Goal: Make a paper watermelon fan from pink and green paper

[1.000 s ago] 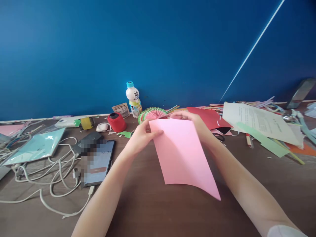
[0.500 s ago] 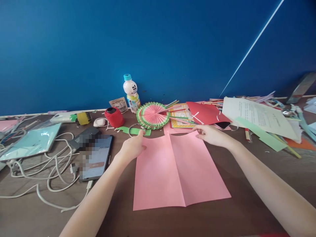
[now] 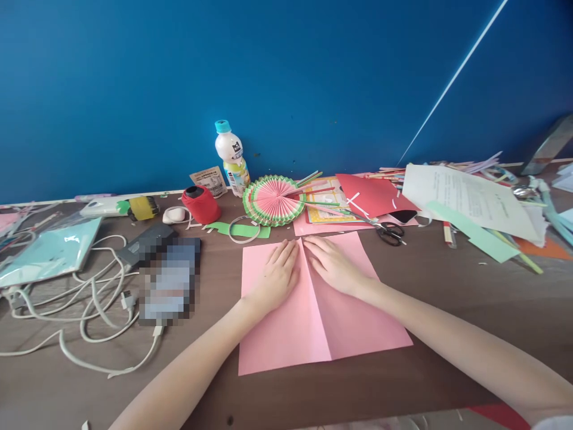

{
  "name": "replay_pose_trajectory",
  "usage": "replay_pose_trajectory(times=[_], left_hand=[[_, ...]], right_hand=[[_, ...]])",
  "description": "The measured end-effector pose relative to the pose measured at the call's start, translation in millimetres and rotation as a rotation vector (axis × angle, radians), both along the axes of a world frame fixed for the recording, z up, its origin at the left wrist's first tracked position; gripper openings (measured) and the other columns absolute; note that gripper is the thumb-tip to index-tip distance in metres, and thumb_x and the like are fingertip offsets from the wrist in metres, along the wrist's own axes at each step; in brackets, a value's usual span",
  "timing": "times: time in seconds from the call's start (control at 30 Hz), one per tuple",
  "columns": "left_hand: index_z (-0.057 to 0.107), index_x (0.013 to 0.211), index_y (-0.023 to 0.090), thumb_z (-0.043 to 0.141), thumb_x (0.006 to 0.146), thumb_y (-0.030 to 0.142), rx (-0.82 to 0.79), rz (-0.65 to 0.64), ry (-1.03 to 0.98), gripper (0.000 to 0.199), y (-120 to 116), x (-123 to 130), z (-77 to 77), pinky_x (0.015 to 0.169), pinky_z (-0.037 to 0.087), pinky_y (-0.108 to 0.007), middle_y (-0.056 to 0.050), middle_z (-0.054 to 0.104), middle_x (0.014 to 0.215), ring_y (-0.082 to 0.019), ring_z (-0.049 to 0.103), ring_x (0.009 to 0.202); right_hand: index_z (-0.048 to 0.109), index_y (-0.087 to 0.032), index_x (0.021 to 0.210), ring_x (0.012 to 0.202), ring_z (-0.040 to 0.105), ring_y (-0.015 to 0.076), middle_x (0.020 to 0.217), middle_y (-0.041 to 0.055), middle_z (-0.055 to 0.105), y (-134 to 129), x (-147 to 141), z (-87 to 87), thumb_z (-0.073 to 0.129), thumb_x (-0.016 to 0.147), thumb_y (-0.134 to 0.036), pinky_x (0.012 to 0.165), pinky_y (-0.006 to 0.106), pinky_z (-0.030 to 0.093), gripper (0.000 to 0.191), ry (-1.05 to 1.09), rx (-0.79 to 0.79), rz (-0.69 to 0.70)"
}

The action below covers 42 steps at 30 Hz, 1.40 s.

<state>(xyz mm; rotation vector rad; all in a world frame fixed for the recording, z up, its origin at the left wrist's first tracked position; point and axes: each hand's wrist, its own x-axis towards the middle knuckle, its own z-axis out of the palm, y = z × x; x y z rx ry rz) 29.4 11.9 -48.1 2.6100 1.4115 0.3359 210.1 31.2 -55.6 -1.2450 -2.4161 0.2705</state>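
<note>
A pink sheet of paper [image 3: 286, 334] lies on the brown table, with a raised crease running down its middle. My left hand [image 3: 276, 275] rests flat on the left half, fingers stretched toward the top of the crease. On the other side of the fold, my right hand [image 3: 333, 263] lies flat with its fingertips near the top edge. Neither hand grips anything. Just beyond the sheet is a round pleated paper fan [image 3: 277, 200] in pink and green. Black-handled scissors [image 3: 390, 233] lie to the right of it.
To the left are a phone [image 3: 170, 280], tangled white cables [image 3: 96, 298] and a red wrapped roll [image 3: 200, 204]. A bottle [image 3: 231, 158] stands by the blue wall. Red paper [image 3: 369, 194] and a printed sheet [image 3: 470, 200] lie at the back right.
Both hands have moved inward from the sheet's upper corners and now lie flat beside the crease. The paper's top edge has come down to the table. The scissors are now visible.
</note>
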Motion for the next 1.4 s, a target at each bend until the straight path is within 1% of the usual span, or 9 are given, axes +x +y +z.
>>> replay_pose_trajectory(times=[0.13,0.3,0.4,0.57,0.67,0.8,0.9,1.07,1.4], left_hand=[[0.034,0.136,0.004,0.031,0.089,0.024,0.021,0.061,0.061,0.052,-4,-4,-4.3,0.11,0.026,-0.043,-0.016,0.036,0.143,-0.027,0.029,0.134],[0.04,0.134,0.012,0.032,0.086,0.021,0.04,0.159,0.113,0.049,0,0,1.9,0.094,0.039,-0.045,-0.013,0.047,0.133,-0.028,0.048,0.113],[0.04,0.135,0.013,0.031,0.087,0.022,0.087,0.184,0.112,0.049,3,4,-0.5,0.092,0.039,-0.045,-0.013,0.05,0.128,-0.027,0.05,0.105],[0.04,0.134,0.014,0.03,0.087,0.021,0.103,0.155,0.1,0.049,3,4,-6.0,0.101,0.033,-0.044,-0.01,0.042,0.139,-0.026,0.047,0.111],[0.038,0.136,0.016,0.031,0.086,0.021,0.064,0.171,0.085,0.051,3,5,-5.8,0.107,0.026,-0.048,-0.007,0.037,0.144,-0.027,0.042,0.12],[0.032,0.139,0.017,0.032,0.085,0.021,-0.002,0.193,0.061,0.055,2,8,-3.6,0.109,0.019,-0.055,-0.001,0.029,0.148,-0.031,0.022,0.135],[0.03,0.141,0.016,0.032,0.084,0.023,-0.039,0.211,0.057,0.057,1,11,-2.0,0.109,0.016,-0.058,0.001,0.026,0.149,-0.035,0.011,0.138],[0.027,0.142,0.017,0.033,0.085,0.025,-0.078,0.245,0.074,0.058,0,16,-1.5,0.109,0.015,-0.058,0.002,0.024,0.15,-0.039,0.009,0.137],[0.026,0.142,0.017,0.032,0.086,0.026,-0.054,0.272,0.12,0.057,-1,18,-4.3,0.109,0.017,-0.056,0.002,0.023,0.15,-0.038,0.009,0.137]], right_hand=[[0.04,-0.012,0.135,0.13,0.037,0.026,0.14,0.0151,0.041,-2,4,-15.9,0.028,0.09,-0.019,0.105,0.048,0.036,0.047,-0.029,0.013,-0.029],[0.041,-0.012,0.135,0.131,0.035,0.0261,0.14,0.0146,0.041,-4,3,-12.9,0.029,0.087,-0.015,0.105,0.048,0.034,0.049,-0.075,0.029,-0.043],[0.043,-0.013,0.134,0.129,0.036,0.0262,0.139,0.0137,0.042,-4,1,-11.0,0.031,0.087,-0.015,0.105,0.047,0.035,0.049,-0.095,0.038,-0.04],[0.045,-0.012,0.132,0.128,0.038,0.026,0.139,0.013,0.042,-2,-1,-12.2,0.031,0.087,-0.016,0.103,0.045,0.035,0.048,-0.123,0.042,-0.077],[0.044,-0.012,0.133,0.129,0.036,0.0247,0.141,0.0106,0.041,-2,-2,-12.2,0.029,0.088,-0.018,0.104,0.043,0.034,0.048,-0.152,0.046,-0.079],[0.04,-0.013,0.136,0.131,0.033,0.0233,0.142,0.0078,0.039,-4,-5,-11.2,0.027,0.089,-0.019,0.104,0.042,0.034,0.049,-0.166,0.047,-0.087],[0.039,-0.012,0.137,0.132,0.032,0.0227,0.143,0.0063,0.037,-6,-7,-10.2,0.026,0.09,-0.02,0.105,0.041,0.032,0.05,-0.187,0.055,-0.104],[0.037,-0.009,0.138,0.132,0.031,0.0221,0.146,0.0057,0.032,-10,-12,-8.3,0.026,0.09,-0.019,0.104,0.04,0.031,0.05,-0.23,0.06,-0.139],[0.037,-0.01,0.138,0.132,0.031,0.0218,0.146,0.0055,0.031,-12,-12,-10.7,0.024,0.09,-0.019,0.103,0.04,0.03,0.05,-0.256,0.082,-0.157]])
